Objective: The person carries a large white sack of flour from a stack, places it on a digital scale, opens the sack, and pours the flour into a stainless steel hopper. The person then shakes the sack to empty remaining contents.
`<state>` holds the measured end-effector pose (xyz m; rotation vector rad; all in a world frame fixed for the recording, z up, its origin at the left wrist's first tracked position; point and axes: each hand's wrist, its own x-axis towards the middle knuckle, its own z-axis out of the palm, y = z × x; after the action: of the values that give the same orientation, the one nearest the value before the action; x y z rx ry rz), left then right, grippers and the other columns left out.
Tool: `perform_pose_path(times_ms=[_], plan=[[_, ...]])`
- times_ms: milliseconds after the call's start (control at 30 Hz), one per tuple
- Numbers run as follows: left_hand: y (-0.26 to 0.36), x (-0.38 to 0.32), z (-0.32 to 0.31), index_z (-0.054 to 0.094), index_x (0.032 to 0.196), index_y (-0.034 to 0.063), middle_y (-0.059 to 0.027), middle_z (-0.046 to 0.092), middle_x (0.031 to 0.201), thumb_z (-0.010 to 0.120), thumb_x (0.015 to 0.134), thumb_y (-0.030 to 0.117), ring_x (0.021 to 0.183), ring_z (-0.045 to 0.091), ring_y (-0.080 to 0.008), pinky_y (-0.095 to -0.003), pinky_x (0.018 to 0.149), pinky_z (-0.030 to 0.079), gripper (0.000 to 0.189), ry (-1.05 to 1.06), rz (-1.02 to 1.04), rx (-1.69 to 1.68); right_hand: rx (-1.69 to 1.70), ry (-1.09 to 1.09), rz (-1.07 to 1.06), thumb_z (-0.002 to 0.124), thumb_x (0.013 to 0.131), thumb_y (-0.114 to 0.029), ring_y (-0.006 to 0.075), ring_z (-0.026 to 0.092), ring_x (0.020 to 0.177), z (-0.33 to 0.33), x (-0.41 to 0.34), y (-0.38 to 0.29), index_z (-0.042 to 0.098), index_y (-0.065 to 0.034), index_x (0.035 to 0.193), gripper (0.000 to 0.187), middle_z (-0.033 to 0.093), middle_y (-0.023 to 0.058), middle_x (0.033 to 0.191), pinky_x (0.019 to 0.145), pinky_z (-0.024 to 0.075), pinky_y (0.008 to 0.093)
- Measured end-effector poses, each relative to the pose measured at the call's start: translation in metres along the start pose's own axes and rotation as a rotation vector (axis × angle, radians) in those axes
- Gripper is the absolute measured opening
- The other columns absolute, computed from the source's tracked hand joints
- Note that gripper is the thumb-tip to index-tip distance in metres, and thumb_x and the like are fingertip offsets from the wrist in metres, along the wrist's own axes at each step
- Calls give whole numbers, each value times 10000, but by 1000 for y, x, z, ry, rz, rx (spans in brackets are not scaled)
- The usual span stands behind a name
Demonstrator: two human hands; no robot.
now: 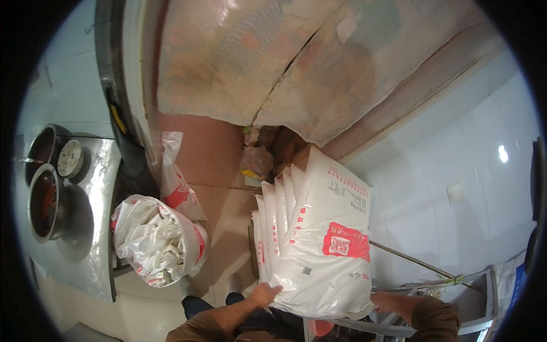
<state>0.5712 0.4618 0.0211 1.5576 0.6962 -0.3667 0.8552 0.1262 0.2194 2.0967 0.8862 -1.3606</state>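
A large plump white sack [322, 273] with red printing lies on top of a stack of similar white sacks [271, 222]. At its near left corner, my left hand [266, 295] grips the edge, thumb on top. My right hand [379, 302] holds the near right corner, its fingers partly hidden by the sack. The near end of the top sack reaches out towards my body, over a metal frame [372, 327]. What bears the lower sacks is mostly hidden.
Left of my feet stands a white sack of crumpled bags [156, 243], with another white bag [181, 188] behind. A metal table [92, 205] carries metal pots [45, 205] and a bowl [70, 158]. A curtain [265, 64] hangs ahead; a thin pole [419, 260] leans right.
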Motion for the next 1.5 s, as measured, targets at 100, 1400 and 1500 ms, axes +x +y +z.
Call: perform_pose_path(times_ms=[100, 1400, 1500], plan=[[-11, -13, -46, 654, 751, -105, -309, 630, 794, 538, 836, 532, 816, 645, -405, -442, 751, 498, 653, 55, -57, -32, -81, 32, -268, 692, 769, -327, 204, 604, 681, 35, 6, -33, 625, -59, 916, 313, 646, 68, 812, 549, 452, 338], [-545, -400, -2, 632, 845, 6, -113, 602, 715, 501, 855, 151, 531, 578, -217, -362, 440, 476, 197, 648, -723, -990, 1130, -174, -17, 509, 912, -241, 162, 482, 447, 345, 274, -536, 551, -47, 918, 198, 550, 52, 673, 326, 286, 282], [-546, -414, -6, 620, 861, 2, -113, 600, 722, 506, 837, 142, 569, 578, -222, -349, 484, 471, 182, 577, -625, -963, 1055, -128, -23, 512, 899, -219, 157, 462, 429, 352, 270, -528, 556, -47, 886, 178, 531, 44, 638, 328, 286, 287]])
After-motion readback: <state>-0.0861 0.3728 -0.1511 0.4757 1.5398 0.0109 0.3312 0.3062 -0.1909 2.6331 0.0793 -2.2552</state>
